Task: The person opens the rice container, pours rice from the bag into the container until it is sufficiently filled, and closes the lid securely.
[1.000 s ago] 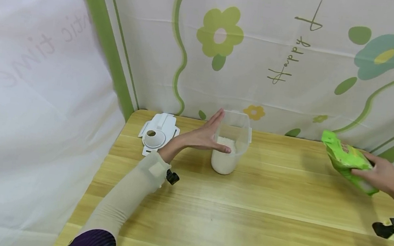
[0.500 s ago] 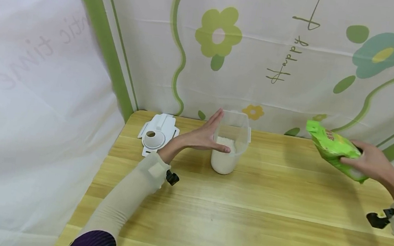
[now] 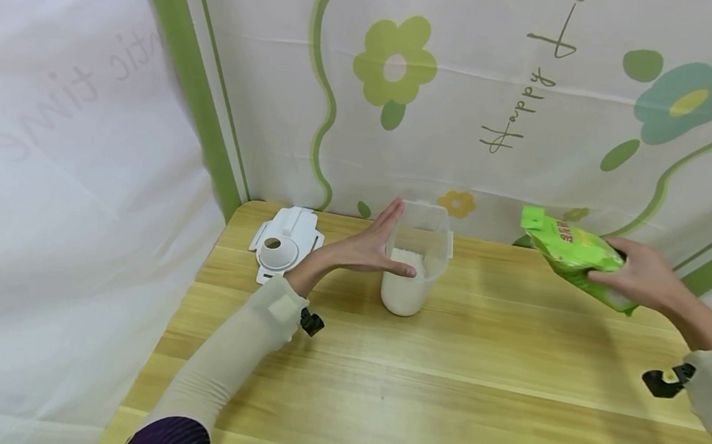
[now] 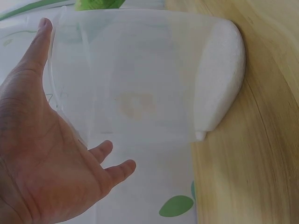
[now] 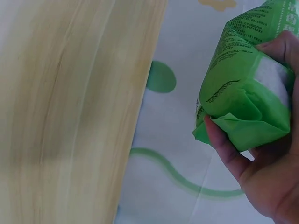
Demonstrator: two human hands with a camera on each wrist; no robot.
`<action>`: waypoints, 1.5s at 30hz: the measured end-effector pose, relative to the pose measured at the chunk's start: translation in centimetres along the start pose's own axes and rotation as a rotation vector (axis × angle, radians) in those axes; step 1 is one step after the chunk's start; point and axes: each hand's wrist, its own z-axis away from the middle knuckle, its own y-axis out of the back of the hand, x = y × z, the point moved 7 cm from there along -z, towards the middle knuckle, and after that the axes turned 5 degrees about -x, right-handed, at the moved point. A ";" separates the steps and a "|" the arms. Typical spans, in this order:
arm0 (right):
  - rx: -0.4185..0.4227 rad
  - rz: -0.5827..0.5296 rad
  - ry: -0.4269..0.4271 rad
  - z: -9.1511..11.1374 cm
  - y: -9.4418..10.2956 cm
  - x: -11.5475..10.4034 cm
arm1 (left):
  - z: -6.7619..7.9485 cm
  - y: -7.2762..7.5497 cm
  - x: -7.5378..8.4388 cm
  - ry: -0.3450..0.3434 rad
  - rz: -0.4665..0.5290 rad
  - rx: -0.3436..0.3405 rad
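A clear plastic container (image 3: pixel 439 241) stands upright with white grains (image 3: pixel 402 291) filling its lower part. My left hand (image 3: pixel 366 247) is spread at its left side, thumb across the front and straight fingers along the rim. From the left wrist view, the left hand (image 4: pixel 51 158) lies beside the mouth of the translucent container (image 4: pixel 140 70), fingers extended. Off to the right, my right hand (image 3: pixel 646 276) grips a green plastic bag (image 3: pixel 575 250), lifted and tilted with its narrow end toward the container. The right wrist view shows thumb and fingers around the bag (image 5: pixel 243 88), whose small window shows white contents.
A white lid with a round spout (image 3: pixel 287 239) lies on the wooden table (image 3: pixel 439 410), left of the container and beside my left wrist. Behind the table's back edge hangs a printed curtain (image 3: pixel 462 116). Another white curtain (image 3: pixel 50 214) borders the left side.
My right hand has carried the green bag leftward and slightly up, closer to the container, its narrow end rising. The left hand and the container have stayed in place.
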 end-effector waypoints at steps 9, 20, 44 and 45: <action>0.033 0.022 0.052 -1.1 0.3 -4.4 | 0.2 0.0 0.1 0.004 0.011 -0.018; -0.025 0.063 0.083 -3.0 0.0 -8.6 | 0.2 -0.2 0.2 0.008 0.014 -0.020; -0.027 0.162 0.132 -4.8 0.2 -14.7 | 0.2 0.0 0.4 0.017 -0.002 -0.006; -0.029 0.165 0.132 -5.0 0.1 -14.9 | 0.2 0.0 0.4 0.017 0.002 -0.004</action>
